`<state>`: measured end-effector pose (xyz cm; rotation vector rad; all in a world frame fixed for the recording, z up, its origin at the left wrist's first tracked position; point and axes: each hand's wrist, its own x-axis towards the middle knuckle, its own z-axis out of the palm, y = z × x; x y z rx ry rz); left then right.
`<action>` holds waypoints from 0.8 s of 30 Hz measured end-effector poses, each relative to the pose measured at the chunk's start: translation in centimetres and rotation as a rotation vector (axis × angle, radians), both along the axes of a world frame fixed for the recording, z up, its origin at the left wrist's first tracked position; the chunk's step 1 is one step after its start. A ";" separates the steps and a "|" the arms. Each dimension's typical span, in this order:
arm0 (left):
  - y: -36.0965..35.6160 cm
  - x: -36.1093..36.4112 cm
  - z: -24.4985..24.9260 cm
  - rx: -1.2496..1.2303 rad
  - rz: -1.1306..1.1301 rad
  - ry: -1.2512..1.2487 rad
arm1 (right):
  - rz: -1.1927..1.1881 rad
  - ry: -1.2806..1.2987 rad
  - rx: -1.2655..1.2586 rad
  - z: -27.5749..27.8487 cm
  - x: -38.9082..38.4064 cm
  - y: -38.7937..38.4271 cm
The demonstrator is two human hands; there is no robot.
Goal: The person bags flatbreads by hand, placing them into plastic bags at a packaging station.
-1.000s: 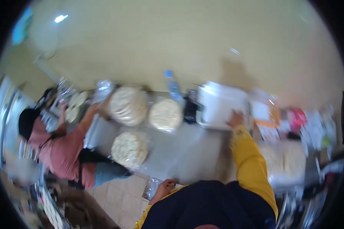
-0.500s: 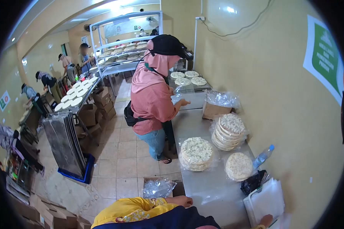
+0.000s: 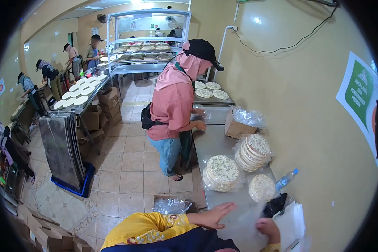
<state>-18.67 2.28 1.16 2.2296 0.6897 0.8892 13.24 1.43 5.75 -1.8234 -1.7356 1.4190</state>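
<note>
My left hand (image 3: 213,215) is stretched out flat above the near end of the metal table (image 3: 235,216), fingers extended, holding nothing. To its right, my right hand (image 3: 269,228) is closed on a clear plastic bag (image 3: 256,216), blurred by motion. The bag spreads to the left over the table, below a single flat round pizza (image 3: 261,187) with pale topping. Beside my right hand stands a white basket of clear plastic sheets (image 3: 292,224), with a black bag (image 3: 275,205) against it. Farther up sit two stacks of wrapped pizzas, one left (image 3: 222,170), one right (image 3: 255,149).
A co-worker in pink (image 3: 172,107) stands at the table's far left side. A water bottle (image 3: 286,180) lies by the wall. A cardboard box of plastic (image 3: 238,126) sits farther back. Below the table's left edge is another box with plastic (image 3: 172,206).
My right hand has moved from the white basket leftward over the table, bringing a clear plastic bag. My left hand has reached farther over the table and its fingers have straightened.
</note>
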 end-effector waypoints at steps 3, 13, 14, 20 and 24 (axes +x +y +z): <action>-0.4 -1.4 0.9 0.215 -0.045 0.242 | 0.286 0.255 -0.164 -3.1 -7.8 0.3; -0.3 -8.6 1.4 0.046 -0.191 0.108 | -0.021 0.900 -0.438 -6.7 -18.1 -3.4; 0.0 -9.3 2.2 -0.031 -0.254 0.150 | 0.170 0.793 -0.372 -8.4 -18.8 -3.2; 1.0 -13.0 1.2 -0.352 -0.154 -0.093 | -0.018 0.841 -0.388 -3.2 -22.8 -4.0; 1.5 -14.8 0.1 -0.536 0.113 -0.211 | -0.279 1.349 -0.478 -3.9 -22.3 -4.2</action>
